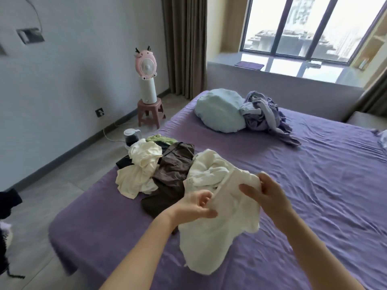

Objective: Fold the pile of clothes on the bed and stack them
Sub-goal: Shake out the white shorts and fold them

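Clothes lie in a loose pile (155, 164) on the near left part of the bed (314, 185), which wears a purple sheet. A cream garment (140, 170) sits crumpled on the pile's left, touching a brown garment (171, 176) beside it, with a green piece (160, 139) and something black (123, 162) at the far edge. Both hands hold up a white garment (219, 227) just right of the pile: the left hand (196, 206) pinches its upper edge with curled fingers, and the right hand (266, 191) grips the top fold close by, so the cloth hangs down onto the sheet.

Farther up the bed rest a pale blue pillow (219, 111) and, touching it, a bunched purple and grey bedding heap (263, 114). On the floor (62, 174) left of the bed stand a kettle (132, 137) near the pile's corner and a pink stool (150, 111) carrying a white cylinder topped with a pink fan (145, 65). Brown curtains (184, 45) hang beside a large window (303, 28). Dark fabric (8, 201) shows at the left edge of the view. No writing or label can be read anywhere.
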{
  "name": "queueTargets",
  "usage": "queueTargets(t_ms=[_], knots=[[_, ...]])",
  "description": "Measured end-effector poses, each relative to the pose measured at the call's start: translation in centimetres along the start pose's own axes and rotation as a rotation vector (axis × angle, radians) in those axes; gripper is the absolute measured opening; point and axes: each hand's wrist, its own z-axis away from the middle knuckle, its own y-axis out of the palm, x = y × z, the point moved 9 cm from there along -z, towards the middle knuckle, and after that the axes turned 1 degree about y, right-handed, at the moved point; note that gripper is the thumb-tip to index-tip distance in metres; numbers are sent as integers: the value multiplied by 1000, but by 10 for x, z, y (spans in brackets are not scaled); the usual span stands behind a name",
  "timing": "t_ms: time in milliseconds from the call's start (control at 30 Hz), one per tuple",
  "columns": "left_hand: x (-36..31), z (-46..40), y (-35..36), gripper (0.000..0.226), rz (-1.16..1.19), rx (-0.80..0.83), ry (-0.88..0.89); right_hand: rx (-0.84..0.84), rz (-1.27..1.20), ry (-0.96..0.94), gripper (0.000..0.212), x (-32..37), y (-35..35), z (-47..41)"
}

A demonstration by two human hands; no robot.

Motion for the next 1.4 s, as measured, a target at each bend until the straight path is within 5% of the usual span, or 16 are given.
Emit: queueTargets(t_ms=[133,267,500,633,733,900,1200,1400], knots=[[-28,-2,51,20,-29,-62,60,36,-229,114,28,-11,-60,41],[-78,0,104,21,-67,8,191,112,-318,204,62,-18,-124,83],[-147,-3,190,22,-313,141,240,84,-362,188,21,7,-219,127],[-155,9,220,25,-454,130,265,47,-274,135,23,27,-259,144],[-145,19,241,25,-281,252,177,28,-246,118,30,34,-286,159],[-160,20,242,44,-446,195,190,-41,-89,132,29,37,-320,186],[-160,26,248,33,-620,344,233,-146,-186,96,23,59,-334,219],[-132,29,246,25,-638,441,276,-236,9,72,20,60,-331,238]])
